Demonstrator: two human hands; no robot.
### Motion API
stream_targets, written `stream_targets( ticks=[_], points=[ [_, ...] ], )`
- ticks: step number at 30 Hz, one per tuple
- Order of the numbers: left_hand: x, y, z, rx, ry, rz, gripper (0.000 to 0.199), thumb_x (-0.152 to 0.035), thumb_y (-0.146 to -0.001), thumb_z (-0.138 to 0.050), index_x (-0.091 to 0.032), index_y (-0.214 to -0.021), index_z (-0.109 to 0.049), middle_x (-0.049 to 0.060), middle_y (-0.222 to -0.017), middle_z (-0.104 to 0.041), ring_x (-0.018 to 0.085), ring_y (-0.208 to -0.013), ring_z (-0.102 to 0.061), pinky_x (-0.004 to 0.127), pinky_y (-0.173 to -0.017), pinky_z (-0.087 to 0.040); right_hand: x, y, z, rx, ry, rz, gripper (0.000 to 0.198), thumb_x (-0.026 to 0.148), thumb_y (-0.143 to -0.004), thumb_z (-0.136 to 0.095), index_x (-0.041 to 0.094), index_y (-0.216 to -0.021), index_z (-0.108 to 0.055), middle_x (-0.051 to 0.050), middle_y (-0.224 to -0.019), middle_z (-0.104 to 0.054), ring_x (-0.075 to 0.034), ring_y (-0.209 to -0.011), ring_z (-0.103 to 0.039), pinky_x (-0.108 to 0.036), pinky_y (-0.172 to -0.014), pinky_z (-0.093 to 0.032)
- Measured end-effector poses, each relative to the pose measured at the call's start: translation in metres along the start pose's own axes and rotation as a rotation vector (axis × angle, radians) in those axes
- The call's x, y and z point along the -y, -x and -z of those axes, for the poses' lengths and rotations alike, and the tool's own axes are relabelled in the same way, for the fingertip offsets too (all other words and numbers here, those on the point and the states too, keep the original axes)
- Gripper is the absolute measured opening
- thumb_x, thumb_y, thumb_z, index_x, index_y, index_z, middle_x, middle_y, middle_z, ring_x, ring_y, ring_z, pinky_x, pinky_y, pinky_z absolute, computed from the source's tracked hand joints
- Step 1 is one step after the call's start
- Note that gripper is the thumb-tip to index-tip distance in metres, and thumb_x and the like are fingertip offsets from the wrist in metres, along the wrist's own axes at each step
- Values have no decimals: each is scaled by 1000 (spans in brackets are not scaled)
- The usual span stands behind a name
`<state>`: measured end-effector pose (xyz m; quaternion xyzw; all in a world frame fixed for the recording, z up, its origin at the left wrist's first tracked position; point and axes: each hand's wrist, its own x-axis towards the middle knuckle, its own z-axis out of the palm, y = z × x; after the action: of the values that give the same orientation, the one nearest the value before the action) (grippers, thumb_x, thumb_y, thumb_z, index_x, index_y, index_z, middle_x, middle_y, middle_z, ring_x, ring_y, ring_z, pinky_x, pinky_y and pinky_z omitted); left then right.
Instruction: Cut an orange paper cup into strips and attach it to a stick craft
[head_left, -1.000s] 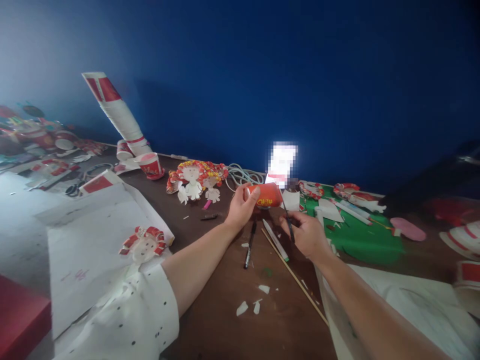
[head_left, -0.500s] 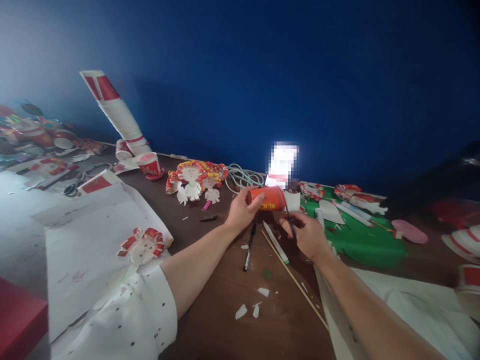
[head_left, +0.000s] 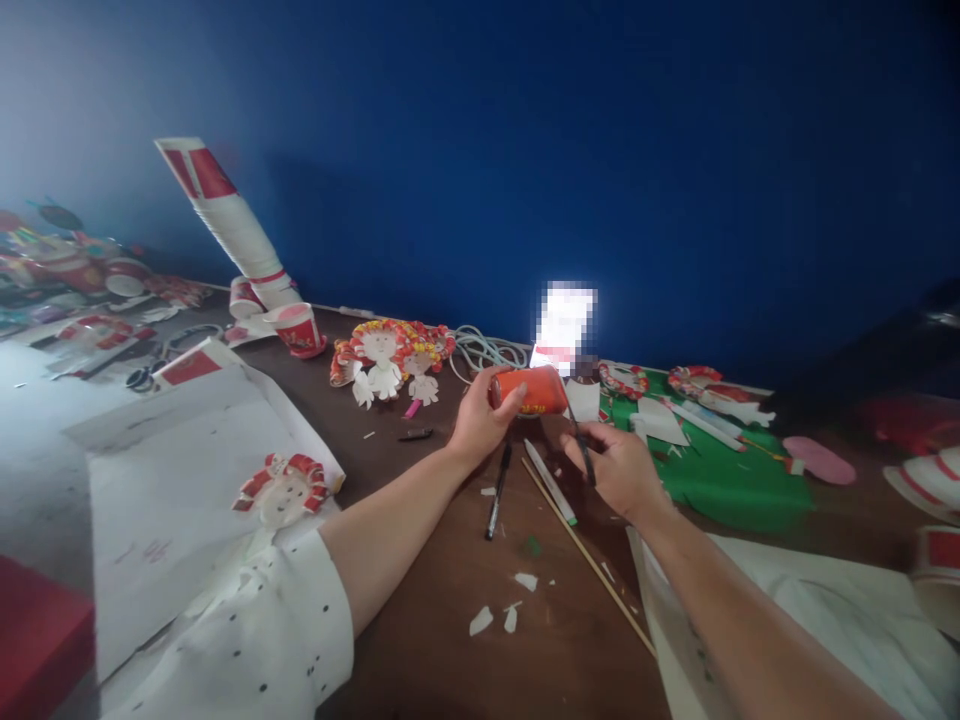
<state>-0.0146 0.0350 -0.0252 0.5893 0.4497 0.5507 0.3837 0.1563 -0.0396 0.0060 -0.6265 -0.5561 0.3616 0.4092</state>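
Facing a blue wall (head_left: 480, 150), fading into darkness at the far right. Reaching over a brown table (head_left: 420, 650) with both forearms stretched forward and converging at mid-view. Wearing a spotted white sleeve (head_left: 300, 620) on the left, cut off by the bottom edge; running bare out of view at the lower right with the other arm. Spread out to the left of the sleeve and partly under it: white paper (head_left: 165, 500), uncertain in number of sheets. Counting one green sheet (head_left: 727, 495) at the right, blurred along its near edge, and one leaning column of stacked cups (head_left: 244, 240). Bunched near the wall: paper figures (head_left: 382, 350), too overlapped to count.

Gripping one orange cup (head_left: 536, 390) in the left hand (head_left: 480, 418), with the thumb across its near side and the other fingers mostly hidden behind. Holding it sideways at mid-view, just below a bright block pixelated past recognition. Curling the right hand (head_left: 619, 465) closed around one slim dark tool (head_left: 582, 450), pointed up at the cup's right end; impossible to tell its exact form, or any contact there.

Lying below the hands: one thin stick (head_left: 589, 560), one white marker (head_left: 551, 482), one black pen (head_left: 496, 500) and three larger white scraps (head_left: 481, 621), plus tiny bits.
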Motion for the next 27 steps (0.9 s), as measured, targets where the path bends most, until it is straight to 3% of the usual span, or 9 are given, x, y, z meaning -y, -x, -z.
stream_targets(
  ticks=[8, 13, 20, 27],
  points=[
    [5, -1, 0, 10, 20, -34, 45, -42, -81, -61, -19, -119, -55, 7, -102, -64, 16, -84, -60, 29, -79, -47, -2, 2, -1, -47, 128, 129, 28, 42, -76, -62, 16, -79, -70, -1, -61, -64, -14, -55, -54, -25, -54, -42],
    [4, -2, 1, 11, 47, -68, 47, -40, -83, -57, -17, -124, -51, 9, -110, -62, 18, -96, -59, 32, -87, -46, -5, 3, -5, -39, 47, 63, 30, 44, -73, -66, 16, -82, -68, 0, -56, -61, -13, -49, -51, -25, -50, -41],
    [-7, 4, 2, 115, -157, -213, 50, -33, -81, -61, -16, -127, -51, 11, -114, -60, 21, -104, -56, 34, -91, -45, 0, -3, 0, -49, -98, -37, 31, 45, -64, -71, 17, -76, -65, 3, -50, -55, -11, -45, -48, -23, -44, -38],
    [-5, 5, 3, 113, -193, -278, 48, -32, -81, -61, -16, -125, -51, 12, -121, -57, 22, -111, -54, 36, -97, -43, 2, -1, 4, -69, -43, -57, 29, 42, -65, -67, 16, -75, -66, 2, -51, -57, -10, -43, -46, -23, -43, -37]
  ],
)
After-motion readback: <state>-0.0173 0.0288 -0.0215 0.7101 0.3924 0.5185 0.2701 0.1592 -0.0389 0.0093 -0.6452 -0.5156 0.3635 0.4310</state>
